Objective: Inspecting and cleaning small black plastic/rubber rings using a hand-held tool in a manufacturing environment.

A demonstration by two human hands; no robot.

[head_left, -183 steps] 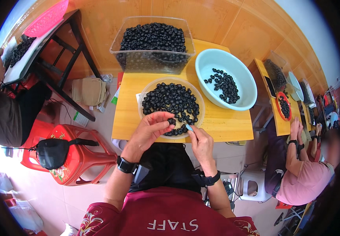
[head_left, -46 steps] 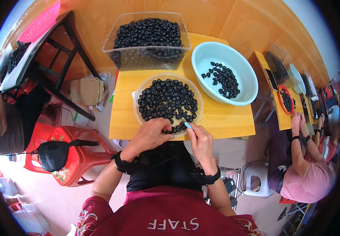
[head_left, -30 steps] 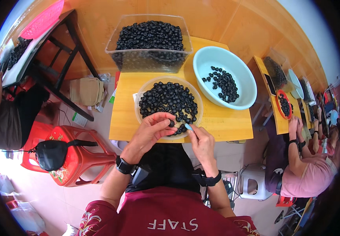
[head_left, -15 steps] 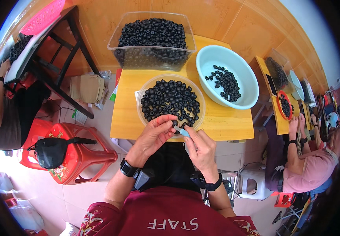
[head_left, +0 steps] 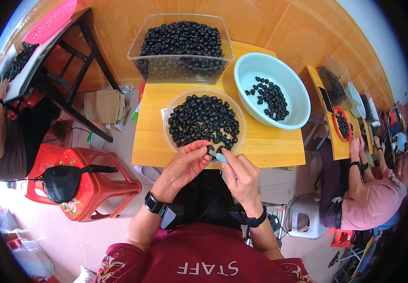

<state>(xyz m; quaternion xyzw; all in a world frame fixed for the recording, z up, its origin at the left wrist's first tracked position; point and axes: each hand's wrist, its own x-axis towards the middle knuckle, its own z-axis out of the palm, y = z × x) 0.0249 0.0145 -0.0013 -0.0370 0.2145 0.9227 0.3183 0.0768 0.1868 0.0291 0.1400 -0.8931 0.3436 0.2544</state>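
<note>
Between the thumb and fingers of my left hand [head_left: 183, 164] is a small black ring-shaped piece [head_left: 210, 149], mostly covered by the fingertips. My right hand [head_left: 242, 178] grips a small knife [head_left: 221, 157] by its light blue handle, and its short blade meets the black piece. Both hands are over the front rim of a round clear tray [head_left: 166, 125], which holds a heap of similar black pieces [head_left: 204, 115] with holes in them.
A clear bin [head_left: 180, 75] full of black pieces stands at the table's back. Right of it, a light blue basin [head_left: 256, 67] holds fewer. A red stool [head_left: 102, 188] is on the left. Co-workers sit at both sides, one in a pink shirt [head_left: 369, 207].
Both hands stay almost in place. The knife blade has shifted slightly against the black piece, and the whole view has moved a little.
</note>
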